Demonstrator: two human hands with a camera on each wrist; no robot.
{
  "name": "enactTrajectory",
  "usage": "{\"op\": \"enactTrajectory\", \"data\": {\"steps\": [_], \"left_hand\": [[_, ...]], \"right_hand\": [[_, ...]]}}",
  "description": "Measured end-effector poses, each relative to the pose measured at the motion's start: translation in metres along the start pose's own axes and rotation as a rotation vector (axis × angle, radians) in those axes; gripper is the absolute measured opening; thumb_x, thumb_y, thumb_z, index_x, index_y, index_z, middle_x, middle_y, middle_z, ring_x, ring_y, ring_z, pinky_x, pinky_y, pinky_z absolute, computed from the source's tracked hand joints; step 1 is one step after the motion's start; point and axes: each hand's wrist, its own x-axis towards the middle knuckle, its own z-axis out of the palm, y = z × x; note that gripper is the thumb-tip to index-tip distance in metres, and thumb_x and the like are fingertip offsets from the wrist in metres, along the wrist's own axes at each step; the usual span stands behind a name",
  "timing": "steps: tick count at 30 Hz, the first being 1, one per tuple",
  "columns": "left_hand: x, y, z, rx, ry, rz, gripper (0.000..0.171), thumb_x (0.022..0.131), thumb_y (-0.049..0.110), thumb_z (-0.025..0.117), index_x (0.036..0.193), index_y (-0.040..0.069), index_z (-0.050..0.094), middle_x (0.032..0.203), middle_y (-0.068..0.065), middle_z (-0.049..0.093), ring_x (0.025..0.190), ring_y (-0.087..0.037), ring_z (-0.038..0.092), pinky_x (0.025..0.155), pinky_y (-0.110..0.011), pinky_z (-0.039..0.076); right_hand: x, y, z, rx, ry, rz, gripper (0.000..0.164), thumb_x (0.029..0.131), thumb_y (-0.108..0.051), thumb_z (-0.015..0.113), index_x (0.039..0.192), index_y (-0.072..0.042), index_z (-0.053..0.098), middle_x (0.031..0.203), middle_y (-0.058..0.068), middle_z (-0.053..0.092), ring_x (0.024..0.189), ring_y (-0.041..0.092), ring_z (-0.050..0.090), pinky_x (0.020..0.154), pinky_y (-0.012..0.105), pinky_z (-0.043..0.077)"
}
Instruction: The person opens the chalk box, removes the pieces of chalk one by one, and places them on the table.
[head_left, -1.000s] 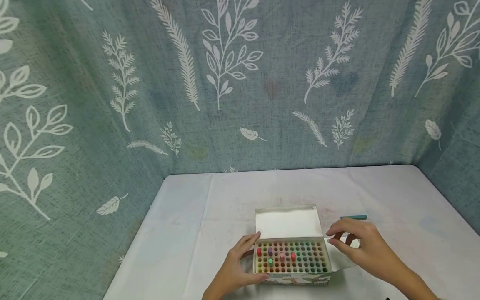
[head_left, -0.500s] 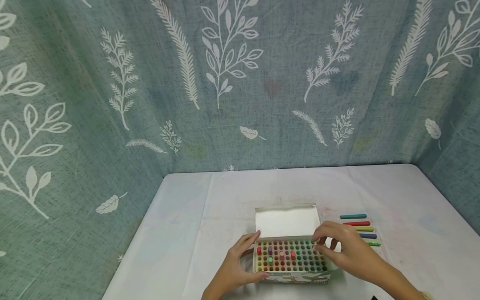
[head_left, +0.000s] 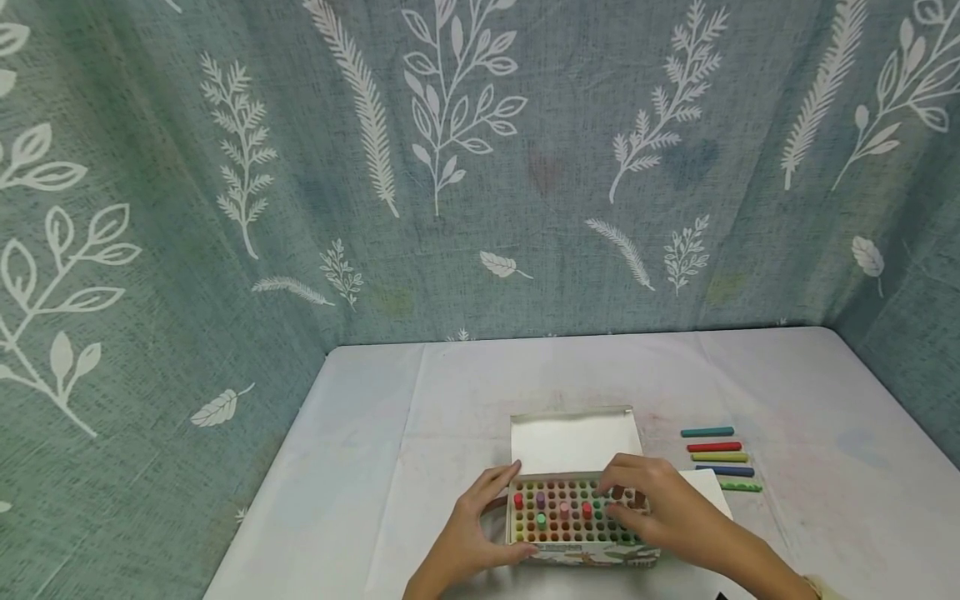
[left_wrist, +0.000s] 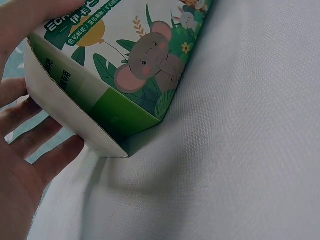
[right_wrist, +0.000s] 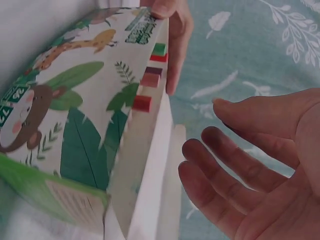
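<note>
A printed cardboard box (head_left: 592,557) stands open on the table, its top a grid of round holes. Several coloured chalk-like sticks poke up at its left and middle, among them a green stick (head_left: 541,522) and a purple stick (head_left: 540,502). My left hand (head_left: 480,521) grips the box's left end, thumb at the front and fingers along the side; the left wrist view shows them against a side flap (left_wrist: 70,105). Over the right half of the grid hovers my right hand (head_left: 663,504), fingers bent loosely. In the right wrist view nothing is between its fingers and thumb.
The box's white lid (head_left: 577,444) is folded back, and a white side flap (head_left: 708,490) extends to the right. Beyond it a teal stick (head_left: 707,432), a red stick (head_left: 714,447) and several others lie in a row. A leaf-patterned curtain (head_left: 480,167) hangs behind the table.
My right hand has moved left from above the side flap to above the box's grid, uncovering the row of sticks on the table. The left hand and the box have stayed in place.
</note>
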Motion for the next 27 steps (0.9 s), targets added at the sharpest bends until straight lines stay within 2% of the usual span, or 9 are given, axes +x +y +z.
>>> {"op": "enactTrajectory", "data": {"steps": [10, 22, 27], "left_hand": [[0.000, 0.000, -0.001, 0.007, 0.000, 0.018, 0.088, 0.076, 0.030, 0.081, 0.148, 0.018, 0.033, 0.140, 0.000, 0.040, 0.125, -0.022, 0.045, 0.095, -0.036, 0.049], [0.000, 0.000, 0.000, -0.003, -0.003, 0.016, 0.087, 0.076, 0.028, 0.081, 0.148, 0.018, 0.034, 0.140, 0.000, 0.040, 0.123, -0.022, 0.048, 0.095, -0.035, 0.049], [0.000, 0.000, 0.001, -0.007, -0.005, 0.004, 0.088, 0.075, 0.029, 0.082, 0.148, 0.019, 0.033, 0.140, 0.001, 0.040, 0.123, -0.022, 0.047, 0.096, -0.035, 0.049]], "right_hand": [[0.009, 0.004, 0.015, 0.029, -0.045, 0.008, 0.018, 0.082, -0.005, 0.073, 0.092, -0.019, 0.067, 0.091, -0.004, 0.061, 0.070, 0.000, 0.053, 0.053, 0.017, 0.050], [0.014, 0.006, 0.031, -0.116, -0.109, 0.096, 0.017, 0.079, -0.005, 0.075, 0.087, -0.018, 0.069, 0.091, -0.009, 0.059, 0.076, 0.004, 0.057, 0.061, 0.020, 0.052], [0.016, 0.006, 0.034, -0.177, -0.157, 0.135, 0.015, 0.079, -0.006, 0.075, 0.085, -0.018, 0.069, 0.087, -0.009, 0.059, 0.072, 0.001, 0.054, 0.058, 0.018, 0.049]]}}
